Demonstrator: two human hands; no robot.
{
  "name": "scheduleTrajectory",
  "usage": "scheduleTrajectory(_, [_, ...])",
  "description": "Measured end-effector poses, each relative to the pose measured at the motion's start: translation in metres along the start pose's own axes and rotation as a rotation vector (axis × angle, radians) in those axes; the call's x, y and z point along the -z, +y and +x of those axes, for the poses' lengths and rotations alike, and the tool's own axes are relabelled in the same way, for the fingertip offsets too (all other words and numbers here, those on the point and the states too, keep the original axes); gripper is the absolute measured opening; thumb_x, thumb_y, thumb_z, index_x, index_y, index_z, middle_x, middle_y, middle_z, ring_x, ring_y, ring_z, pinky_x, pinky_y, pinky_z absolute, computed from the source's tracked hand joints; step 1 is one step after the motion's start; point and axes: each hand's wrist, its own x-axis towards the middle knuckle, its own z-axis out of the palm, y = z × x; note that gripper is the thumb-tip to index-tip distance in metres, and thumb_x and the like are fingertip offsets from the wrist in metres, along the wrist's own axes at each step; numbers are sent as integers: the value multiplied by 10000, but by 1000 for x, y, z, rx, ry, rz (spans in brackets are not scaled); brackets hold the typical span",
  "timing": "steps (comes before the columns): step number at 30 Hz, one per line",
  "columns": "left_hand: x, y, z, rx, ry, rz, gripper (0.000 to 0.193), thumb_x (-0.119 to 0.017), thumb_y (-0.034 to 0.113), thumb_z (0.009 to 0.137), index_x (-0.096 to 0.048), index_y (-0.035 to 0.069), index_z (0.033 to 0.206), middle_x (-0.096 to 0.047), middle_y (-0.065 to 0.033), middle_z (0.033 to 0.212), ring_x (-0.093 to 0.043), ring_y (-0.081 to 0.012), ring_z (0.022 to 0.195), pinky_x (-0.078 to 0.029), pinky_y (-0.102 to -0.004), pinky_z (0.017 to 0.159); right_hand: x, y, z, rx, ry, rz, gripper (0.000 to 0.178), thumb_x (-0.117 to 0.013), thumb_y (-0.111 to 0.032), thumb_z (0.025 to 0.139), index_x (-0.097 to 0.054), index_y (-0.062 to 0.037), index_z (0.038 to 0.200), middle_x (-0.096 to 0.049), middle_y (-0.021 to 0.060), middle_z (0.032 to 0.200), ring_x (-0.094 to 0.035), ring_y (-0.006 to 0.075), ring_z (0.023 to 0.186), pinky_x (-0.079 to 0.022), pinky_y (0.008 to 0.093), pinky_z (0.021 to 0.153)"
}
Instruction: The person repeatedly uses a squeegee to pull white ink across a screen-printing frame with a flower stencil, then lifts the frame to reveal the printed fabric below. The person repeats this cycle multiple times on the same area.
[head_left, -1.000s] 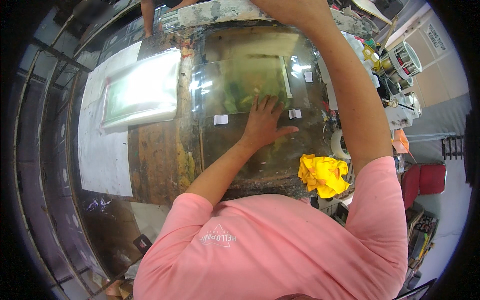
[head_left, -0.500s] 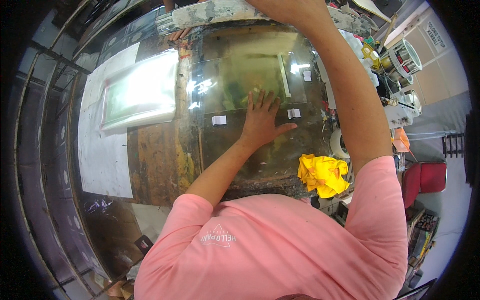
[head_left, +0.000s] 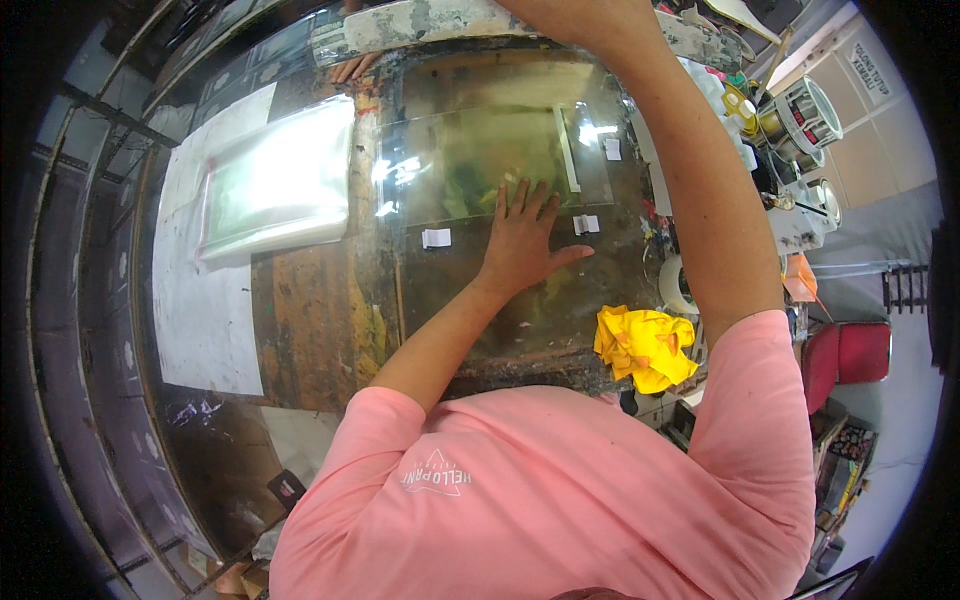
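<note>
My left hand (head_left: pixel 520 235) lies flat with spread fingers on a glossy glass worktop (head_left: pixel 480 310). Its fingertips rest over the near edge of a clear plastic sheet (head_left: pixel 440 165). Small white folded tabs (head_left: pixel 436 238) sit around the sheet, and a white strip (head_left: pixel 567 150) runs along its right part. My right forearm (head_left: pixel 690 150) stretches far forward to a paint-stained pale bar (head_left: pixel 420 28) at the top. Only the wrist end of my right hand (head_left: pixel 560 15) shows; its fingers are cut off by the upper edge.
On the left, a stack of clear plastic sheets (head_left: pixel 280 180) lies on white paper (head_left: pixel 200 330). A crumpled yellow cloth (head_left: pixel 647 347) is at the near right, beside a tape roll (head_left: pixel 676 285). Cans (head_left: pixel 800 115) stand farther right. Another person's hand (head_left: pixel 352 68) rests at the far edge.
The other person's hand at the far edge has shifted slightly left. My left hand stays flat in place, and my right arm has barely moved.
</note>
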Motion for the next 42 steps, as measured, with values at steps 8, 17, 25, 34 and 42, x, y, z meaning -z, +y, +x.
scheduleTrajectory(8, [0, 0, 1, -15, -18, 24, 1079, -547, 877, 885, -568, 5, 1521, -480, -230, 1618, -348, -413, 1571, -165, -633, 1303, 2, -1, 0, -4, -14, -8, 564, -557, -492, 938, -784, 21, 877, -758, 251, 863, -747, 395, 881, -526, 520, 904])
scheduleTrajectory(17, [1, 2, 2, -43, -42, 37, 1085, -521, 883, 893, -565, 5, 1528, -468, -224, 1626, -339, -426, 1573, -167, -634, 1303, 3, -2, 0, -30, -35, 18, 575, -550, -494, 942, -777, 30, 875, -757, 242, 853, -746, 393, 878, -526, 514, 918])
scheduleTrajectory(25, [-3, 0, 2, -50, -5, 4, 1079, -544, 875, 886, -577, -3, 1512, -475, -226, 1619, -351, -437, 1565, -181, -635, 1300, 4, -2, 1, -44, -33, 11, 575, -561, -503, 943, -774, 26, 873, -754, 249, 864, -743, 405, 886, -542, 515, 893])
scheduleTrajectory(34, [-8, -2, 1, -47, 35, -55, 1066, -587, 860, 864, -609, -17, 1471, -501, -234, 1589, -364, -470, 1546, -193, -644, 1293, 4, -8, -5, 8, 87, -15, 531, -603, -487, 929, -768, 13, 855, -745, 238, 864, -727, 416, 879, -526, 533, 835])
scheduleTrajectory(42, [-9, -2, 0, -59, 65, -46, 1052, -575, 857, 875, -619, -18, 1458, -526, -238, 1558, -403, -460, 1519, -188, -637, 1296, -1, -5, -2, 6, 113, 69, 494, -625, -447, 918, -756, 20, 820, -737, 247, 866, -719, 426, 876, -534, 526, 844])
